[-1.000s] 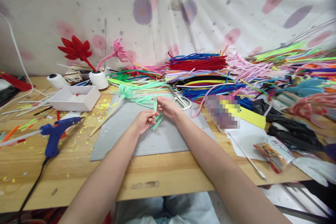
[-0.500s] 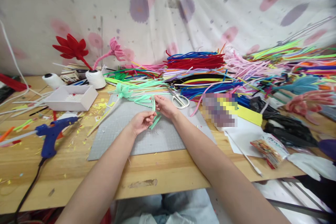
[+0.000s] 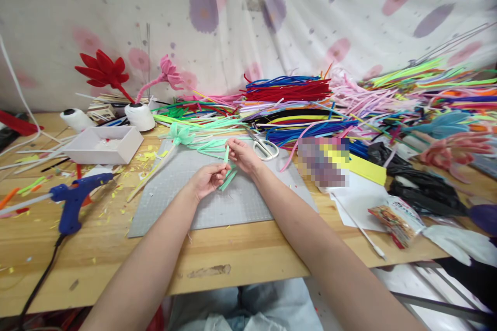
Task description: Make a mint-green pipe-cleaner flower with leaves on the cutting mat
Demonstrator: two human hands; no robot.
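Mint-green pipe cleaners [image 3: 227, 154] run upright between my two hands over the grey cutting mat [image 3: 166, 209]. My left hand [image 3: 209, 180] pinches their lower end, and my right hand [image 3: 241, 155] pinches the upper end. Below my right hand, more short green pieces [image 3: 228, 182] stick out over the mat; whether they are held or lying there I cannot tell. Behind my hands lie folded green pipe cleaners [image 3: 209, 146]. Left of them rests a mint-green flower [image 3: 181, 134] on a pale yellow stem. White-handled scissors [image 3: 265, 150] lie just beyond my right hand.
A blue glue gun [image 3: 73, 204] with its cord is on the left of the wooden table [image 3: 248, 253], near a white tray [image 3: 103, 147] and yellow scraps. Bundles of coloured pipe cleaners [image 3: 291, 90] line the back. A snack packet [image 3: 398, 220] and black plastic bags are at right.
The green pipe cleaners between my hands now look pressed closer into one narrow strip; before, two strands showed a gap. My hands have barely moved. The whole view has shifted slightly.
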